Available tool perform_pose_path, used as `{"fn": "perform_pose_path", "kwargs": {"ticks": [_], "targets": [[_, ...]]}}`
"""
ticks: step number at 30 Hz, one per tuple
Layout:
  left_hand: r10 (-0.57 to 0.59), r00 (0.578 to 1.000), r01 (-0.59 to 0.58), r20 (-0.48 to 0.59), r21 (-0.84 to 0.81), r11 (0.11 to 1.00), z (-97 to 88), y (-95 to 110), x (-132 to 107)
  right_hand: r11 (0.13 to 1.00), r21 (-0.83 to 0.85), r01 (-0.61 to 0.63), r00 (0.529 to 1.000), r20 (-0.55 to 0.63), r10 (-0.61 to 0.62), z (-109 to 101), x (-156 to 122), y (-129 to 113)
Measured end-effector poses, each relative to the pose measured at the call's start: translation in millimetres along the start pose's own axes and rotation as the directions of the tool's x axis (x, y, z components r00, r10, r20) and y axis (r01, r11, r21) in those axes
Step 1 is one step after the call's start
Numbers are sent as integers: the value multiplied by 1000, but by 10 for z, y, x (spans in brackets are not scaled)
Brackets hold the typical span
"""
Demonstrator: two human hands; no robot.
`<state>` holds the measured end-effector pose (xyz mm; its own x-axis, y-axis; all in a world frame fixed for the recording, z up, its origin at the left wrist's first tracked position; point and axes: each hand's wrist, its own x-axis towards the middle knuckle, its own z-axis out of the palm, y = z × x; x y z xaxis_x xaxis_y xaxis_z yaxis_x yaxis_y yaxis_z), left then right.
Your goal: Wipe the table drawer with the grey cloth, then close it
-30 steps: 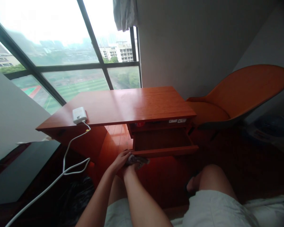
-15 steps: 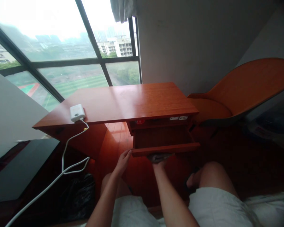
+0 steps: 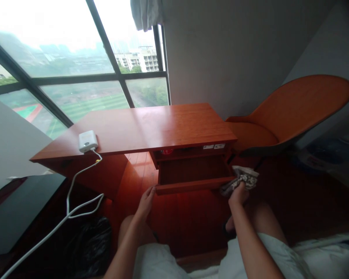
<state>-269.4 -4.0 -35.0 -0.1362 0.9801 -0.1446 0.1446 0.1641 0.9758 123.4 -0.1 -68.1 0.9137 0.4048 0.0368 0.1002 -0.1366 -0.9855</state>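
A pulled-out drawer (image 3: 192, 186) of the reddish wooden desk (image 3: 163, 124) is in front of me, its inside bare wood. My left hand (image 3: 147, 196) grips the left end of the drawer front, fingers closed at its corner. At the opposite end, my right hand (image 3: 239, 194) is closed around a bunched grey-brown cloth (image 3: 248, 177) with a white pattern. The cloth reaches the right end of the drawer front; whether it presses on the wood I cannot tell.
On the desktop's left lies a white box-shaped device (image 3: 87, 141) with a white cable (image 3: 71, 178) running down. Above the drawer, an open shelf (image 3: 186, 154) holds a red object. An orange chair (image 3: 291, 112) stands at the right, a black plastic bag (image 3: 93, 240) at lower left.
My right hand has moved with the cloth from below the drawer front's middle to its right end. My left hand stays at the left corner. The view has shifted slightly.
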Motion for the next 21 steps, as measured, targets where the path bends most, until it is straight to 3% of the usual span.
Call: {"fn": "perform_pose_path", "kwargs": {"ticks": [4,6,7,9,10,11,18,21], "targets": [[-27,1000,27,7,-13,1000,-15,-24,1,993,-89,79,995,75,-72,-164,51,-90],[-40,999,40,5,-25,999,-24,-45,-4,950,-137,280,939,247,-241,-181,40,-198],[-46,999,46,2,-33,998,-27,-54,-8,894,-152,421,866,361,-346,-167,6,-259],[-61,998,61,1,-58,996,-27,-70,-17,721,-130,680,646,571,-506,-103,-136,-379],[-70,998,70,4,-73,995,-24,-76,-21,640,-102,762,544,638,-545,-59,-245,-435],[-79,997,80,10,-88,993,-21,-79,-24,589,-73,805,474,677,-563,-10,-378,-486],[-176,983,181,45,-205,962,11,-82,-47,410,124,903,135,825,-548,394,-1653,-689],[-232,973,225,3,-258,940,34,-77,-74,305,239,922,-39,839,-542,580,-2067,-703]]}}
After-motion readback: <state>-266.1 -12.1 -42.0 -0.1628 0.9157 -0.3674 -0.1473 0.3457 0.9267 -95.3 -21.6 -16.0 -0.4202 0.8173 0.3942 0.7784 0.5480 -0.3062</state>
